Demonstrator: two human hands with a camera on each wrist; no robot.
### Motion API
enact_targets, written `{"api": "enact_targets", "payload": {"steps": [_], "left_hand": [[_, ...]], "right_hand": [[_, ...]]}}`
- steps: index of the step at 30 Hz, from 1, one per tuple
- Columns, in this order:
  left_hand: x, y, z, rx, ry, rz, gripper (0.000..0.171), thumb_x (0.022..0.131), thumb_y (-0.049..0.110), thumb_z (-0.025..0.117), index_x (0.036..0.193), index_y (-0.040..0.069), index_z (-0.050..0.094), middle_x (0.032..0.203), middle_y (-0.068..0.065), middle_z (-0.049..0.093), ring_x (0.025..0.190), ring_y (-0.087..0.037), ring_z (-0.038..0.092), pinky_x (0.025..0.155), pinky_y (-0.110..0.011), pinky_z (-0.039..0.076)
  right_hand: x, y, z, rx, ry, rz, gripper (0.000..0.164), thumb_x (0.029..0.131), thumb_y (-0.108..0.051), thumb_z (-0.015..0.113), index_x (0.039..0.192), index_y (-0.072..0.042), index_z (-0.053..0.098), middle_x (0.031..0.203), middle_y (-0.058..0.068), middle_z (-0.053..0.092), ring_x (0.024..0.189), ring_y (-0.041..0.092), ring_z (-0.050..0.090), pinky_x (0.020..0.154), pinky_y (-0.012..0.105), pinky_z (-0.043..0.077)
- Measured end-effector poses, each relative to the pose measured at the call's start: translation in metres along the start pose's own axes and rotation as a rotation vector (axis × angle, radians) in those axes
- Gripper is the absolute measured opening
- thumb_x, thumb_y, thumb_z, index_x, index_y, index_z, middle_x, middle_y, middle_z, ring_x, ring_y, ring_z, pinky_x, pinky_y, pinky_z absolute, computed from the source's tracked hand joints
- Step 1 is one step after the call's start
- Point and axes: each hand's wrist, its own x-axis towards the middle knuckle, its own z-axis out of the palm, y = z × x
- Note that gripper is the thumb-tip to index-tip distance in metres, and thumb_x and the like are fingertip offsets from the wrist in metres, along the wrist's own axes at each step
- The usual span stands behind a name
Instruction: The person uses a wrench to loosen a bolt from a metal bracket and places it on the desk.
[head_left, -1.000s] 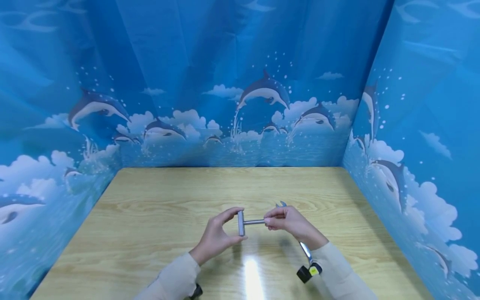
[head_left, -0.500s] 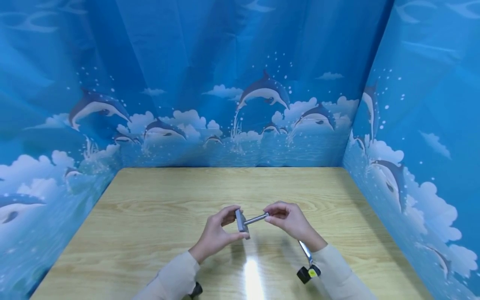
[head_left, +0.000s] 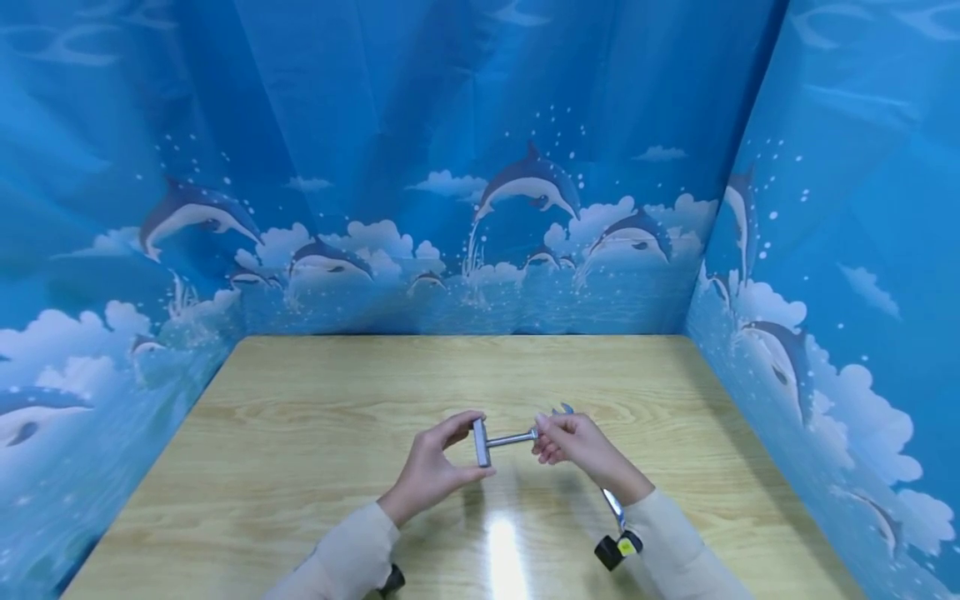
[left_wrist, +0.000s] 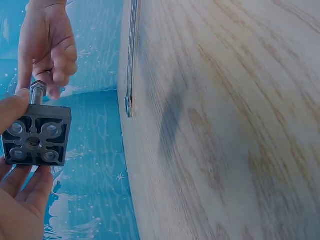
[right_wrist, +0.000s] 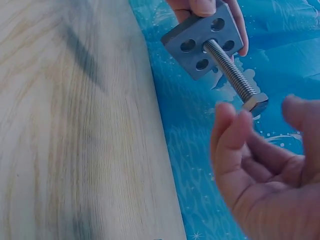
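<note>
My left hand (head_left: 431, 475) grips a square grey metal plate (head_left: 481, 443) by opposite edges, above the table. A hex-head bolt (right_wrist: 230, 70) sticks out of the plate's middle hole toward the right, its threaded shank largely exposed. In the left wrist view, the plate's ribbed back has holes near its corners and a threaded centre hole. My right hand (head_left: 588, 450) is at the bolt's head, thumb apart from the bent fingers in the right wrist view. Whether a fingertip touches the head is unclear. On the table lies a wrench (left_wrist: 131, 65), partly hidden by the right arm in the head view.
The wood-grain table (head_left: 337, 392) is bordered by blue dolphin-print curtains (head_left: 390, 167) at the back and sides. A black wrist camera (head_left: 611, 550) with a yellow mark sits by the right sleeve. A bright light reflection shows on the table's front part.
The bolt and plate tilted at half a second ago and are nearly level again. My right fingers pinched the bolt's head a second ago; now they have shifted, thumb raised. My left hand keeps its grip.
</note>
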Motion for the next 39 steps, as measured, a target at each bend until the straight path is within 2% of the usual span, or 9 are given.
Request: {"api": "enact_targets", "payload": {"steps": [3,6,10,14,20,26,31,35,39], "left_hand": [[0.0003,-0.0003,0.0006,0.002,0.000,0.004,0.073,0.063,0.013,0.088,0.129,0.017,0.057,0.130,0.000,0.060,0.116,-0.013,0.058,0.100,-0.022,0.047],[0.0007,-0.0002,0.0009,0.000,-0.006,0.005,0.073,0.063,0.013,0.088,0.129,0.017,0.057,0.130,0.001,0.060,0.117,-0.013,0.058,0.100,-0.021,0.047],[0.0007,0.0000,0.0006,-0.013,-0.018,-0.002,0.073,0.064,0.013,0.088,0.130,0.019,0.057,0.130,0.001,0.060,0.117,-0.013,0.058,0.100,-0.021,0.047],[0.0007,-0.0005,0.0004,-0.028,-0.026,-0.014,0.072,0.065,0.013,0.087,0.130,0.020,0.057,0.130,-0.005,0.060,0.116,-0.014,0.058,0.100,-0.022,0.047],[0.0008,-0.0001,0.0003,-0.027,-0.010,-0.023,0.072,0.064,0.016,0.088,0.129,0.022,0.057,0.128,0.002,0.061,0.113,-0.012,0.060,0.099,-0.022,0.048],[0.0009,0.0003,0.0006,-0.028,0.004,-0.018,0.073,0.063,0.015,0.088,0.129,0.022,0.057,0.129,0.004,0.060,0.115,-0.012,0.059,0.100,-0.021,0.047],[0.0003,-0.0004,0.0010,-0.018,-0.009,0.007,0.073,0.064,0.013,0.088,0.130,0.019,0.057,0.131,0.001,0.059,0.118,-0.013,0.057,0.100,-0.021,0.047],[-0.0004,-0.0007,0.0009,0.001,-0.016,0.016,0.072,0.065,0.012,0.088,0.130,0.020,0.057,0.131,0.003,0.059,0.118,-0.013,0.057,0.100,-0.021,0.047],[-0.0002,-0.0007,0.0005,0.002,-0.016,0.011,0.072,0.065,0.013,0.087,0.130,0.020,0.057,0.131,0.001,0.059,0.118,-0.014,0.057,0.100,-0.022,0.047]], "right_hand": [[0.0004,-0.0009,0.0001,0.016,-0.032,0.057,0.053,0.099,-0.046,0.046,0.094,0.004,0.065,0.076,0.007,0.065,0.064,0.014,0.059,0.057,0.025,0.056],[0.0012,-0.0010,0.0001,0.023,-0.057,0.071,0.051,0.099,-0.042,0.049,0.094,0.006,0.066,0.072,0.003,0.062,0.060,0.011,0.056,0.052,0.018,0.049],[0.0001,-0.0019,-0.0007,0.012,-0.050,0.039,0.038,0.096,-0.030,0.059,0.103,0.007,0.064,0.080,0.006,0.063,0.068,0.013,0.059,0.062,0.024,0.056],[-0.0026,-0.0028,-0.0008,-0.066,-0.003,-0.028,0.029,0.090,-0.018,0.067,0.111,0.002,0.062,0.095,0.009,0.063,0.084,0.017,0.061,0.076,0.031,0.059],[-0.0037,-0.0017,0.0006,-0.115,0.037,-0.129,0.030,0.086,-0.010,0.070,0.114,0.000,0.063,0.104,0.012,0.062,0.091,0.021,0.058,0.076,0.024,0.057],[-0.0026,0.0007,-0.0002,-0.048,-0.044,-0.055,0.039,0.094,-0.026,0.062,0.123,0.000,0.058,0.107,0.015,0.063,0.089,0.020,0.063,0.080,0.033,0.059],[-0.0008,0.0019,0.0004,0.015,-0.100,0.033,0.052,0.101,-0.037,0.046,0.106,0.013,0.061,0.082,0.009,0.066,0.070,0.014,0.061,0.065,0.030,0.059],[0.0005,0.0023,-0.0003,0.022,-0.088,0.046,0.046,0.099,-0.033,0.053,0.100,0.012,0.063,0.074,0.003,0.062,0.065,0.011,0.057,0.060,0.023,0.055],[0.0002,0.0018,-0.0014,0.006,-0.046,0.023,0.036,0.093,-0.027,0.063,0.106,0.007,0.065,0.082,0.007,0.064,0.072,0.013,0.059,0.070,0.032,0.059]]}}
